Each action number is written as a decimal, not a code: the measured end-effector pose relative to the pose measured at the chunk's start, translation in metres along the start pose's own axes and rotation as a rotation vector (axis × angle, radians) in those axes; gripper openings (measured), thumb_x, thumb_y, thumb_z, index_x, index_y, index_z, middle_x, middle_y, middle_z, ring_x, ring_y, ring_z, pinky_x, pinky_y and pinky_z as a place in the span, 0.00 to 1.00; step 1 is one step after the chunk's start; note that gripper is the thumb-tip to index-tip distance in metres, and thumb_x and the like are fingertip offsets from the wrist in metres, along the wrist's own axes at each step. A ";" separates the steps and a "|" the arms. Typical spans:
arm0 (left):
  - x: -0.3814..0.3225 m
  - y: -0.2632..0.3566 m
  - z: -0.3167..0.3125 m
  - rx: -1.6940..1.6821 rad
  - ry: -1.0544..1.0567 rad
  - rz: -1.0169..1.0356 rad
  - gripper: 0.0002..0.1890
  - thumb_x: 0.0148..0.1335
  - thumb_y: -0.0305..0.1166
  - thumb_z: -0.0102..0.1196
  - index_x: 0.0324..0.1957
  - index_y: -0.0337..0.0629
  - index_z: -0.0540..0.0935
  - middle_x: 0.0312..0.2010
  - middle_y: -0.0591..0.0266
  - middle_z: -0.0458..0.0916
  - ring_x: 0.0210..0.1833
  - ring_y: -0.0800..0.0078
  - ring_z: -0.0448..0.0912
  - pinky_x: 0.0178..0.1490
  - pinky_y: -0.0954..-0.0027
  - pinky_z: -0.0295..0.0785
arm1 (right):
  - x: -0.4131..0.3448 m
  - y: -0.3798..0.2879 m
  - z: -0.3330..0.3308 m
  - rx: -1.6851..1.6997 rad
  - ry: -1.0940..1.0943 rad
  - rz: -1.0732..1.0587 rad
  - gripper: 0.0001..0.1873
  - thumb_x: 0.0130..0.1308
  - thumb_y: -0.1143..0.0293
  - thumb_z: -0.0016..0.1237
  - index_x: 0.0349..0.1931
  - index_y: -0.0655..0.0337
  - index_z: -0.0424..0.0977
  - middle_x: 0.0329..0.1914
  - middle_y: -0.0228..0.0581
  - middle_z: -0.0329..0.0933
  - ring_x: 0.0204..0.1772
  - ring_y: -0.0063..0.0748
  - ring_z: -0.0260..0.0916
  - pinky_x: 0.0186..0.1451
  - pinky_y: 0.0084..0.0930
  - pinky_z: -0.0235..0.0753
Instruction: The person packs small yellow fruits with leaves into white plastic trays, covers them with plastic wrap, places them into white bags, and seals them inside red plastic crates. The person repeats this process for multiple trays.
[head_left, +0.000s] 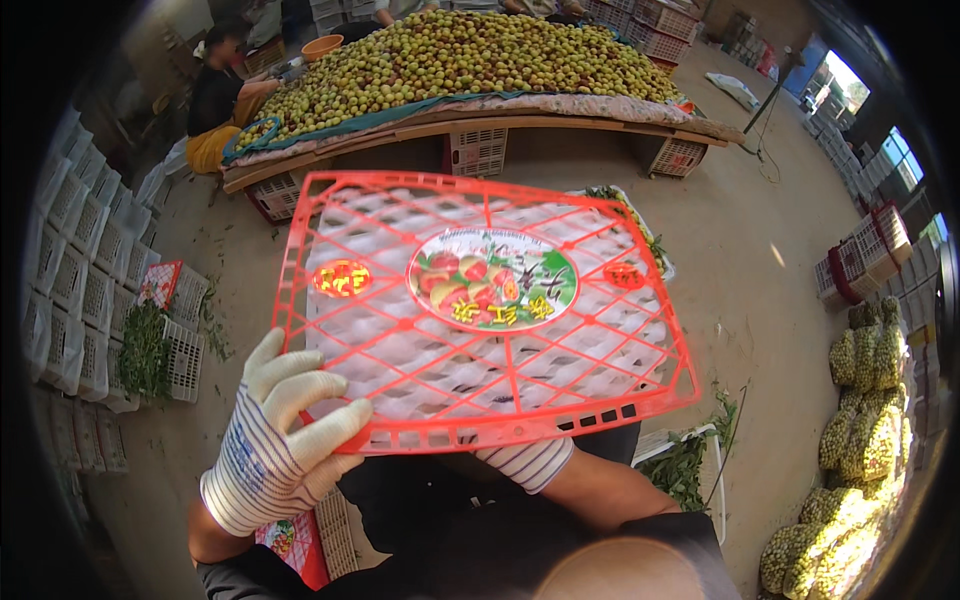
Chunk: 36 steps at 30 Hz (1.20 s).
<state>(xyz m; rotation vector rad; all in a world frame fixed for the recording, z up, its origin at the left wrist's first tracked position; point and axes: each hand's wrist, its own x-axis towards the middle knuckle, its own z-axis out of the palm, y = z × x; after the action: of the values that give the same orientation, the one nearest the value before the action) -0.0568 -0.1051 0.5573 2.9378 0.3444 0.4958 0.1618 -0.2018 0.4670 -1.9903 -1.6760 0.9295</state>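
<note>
A red plastic lattice crate lid (510, 375) fills the middle of the view, bearing an oval label with pictured fruit and writing. White foam netting shows through its grid. My left hand (289, 435), in a white glove with blue stripes, grips the lid's near left corner. Under the near edge is my right hand (525, 459), in a striped glove; its fingers are hidden behind the lid, so its hold cannot be seen. Beyond the lid, a heap of green and reddish fruit (480, 60) lies on a cloth-covered wooden platform (480, 120).
Crates (82, 262) stand stacked at the left, near leafy branches (146, 345). A leaf-filled crate (716, 480) is at my right. Filled net bags of fruit (862, 435) line the far right. A person (217, 90) sits beside the heap; other people are behind it.
</note>
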 end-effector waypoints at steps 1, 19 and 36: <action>-0.007 0.002 0.003 -0.039 -0.024 -0.006 0.25 0.49 0.41 0.72 0.52 0.54 0.85 0.53 0.59 0.77 0.61 0.50 0.74 0.72 0.32 0.60 | 0.002 0.001 0.006 0.023 0.018 -0.014 0.42 0.64 0.36 0.53 0.64 0.64 0.70 0.64 0.57 0.73 0.67 0.55 0.68 0.70 0.51 0.65; 0.234 0.106 0.116 0.010 -0.356 0.288 0.53 0.57 0.74 0.52 0.75 0.47 0.66 0.78 0.46 0.57 0.81 0.38 0.49 0.77 0.29 0.44 | 0.003 0.026 0.043 0.237 0.093 -0.084 0.41 0.64 0.36 0.53 0.64 0.64 0.70 0.64 0.57 0.72 0.68 0.56 0.68 0.71 0.51 0.64; 0.256 0.090 0.131 0.126 -0.698 0.259 0.54 0.56 0.75 0.54 0.72 0.40 0.70 0.71 0.44 0.67 0.78 0.47 0.59 0.80 0.47 0.49 | 0.002 0.029 0.053 0.329 0.138 -0.150 0.40 0.65 0.37 0.52 0.64 0.64 0.70 0.65 0.57 0.72 0.68 0.57 0.67 0.71 0.51 0.64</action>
<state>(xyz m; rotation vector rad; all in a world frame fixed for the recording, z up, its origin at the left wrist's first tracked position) 0.2407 -0.1420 0.5291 3.0426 -0.0966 -0.5506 0.1464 -0.2132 0.4100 -1.6500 -1.4667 0.9227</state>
